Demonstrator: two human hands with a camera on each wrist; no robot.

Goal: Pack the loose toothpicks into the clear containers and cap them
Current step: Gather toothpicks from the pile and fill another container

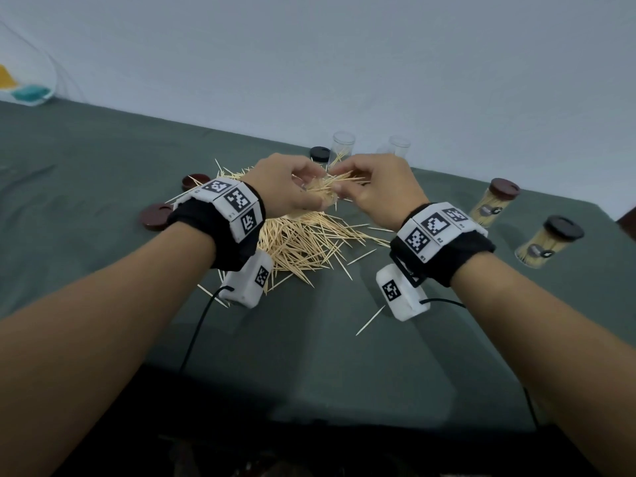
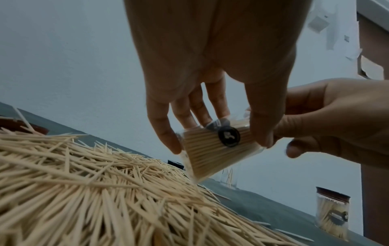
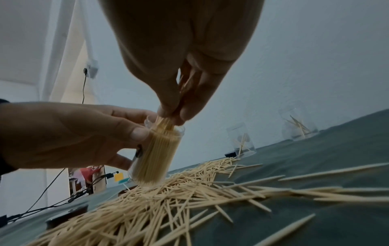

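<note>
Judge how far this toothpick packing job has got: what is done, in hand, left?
Done: two capped containers stand full. In hand: the left hand grips a nearly full container while the right hand pinches toothpicks into its mouth. Left: the loose pile, two near-empty containers and three loose caps.

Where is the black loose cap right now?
In the head view, the black cap lies on the cloth behind the toothpick pile, just left of the nearer clear container.
</note>
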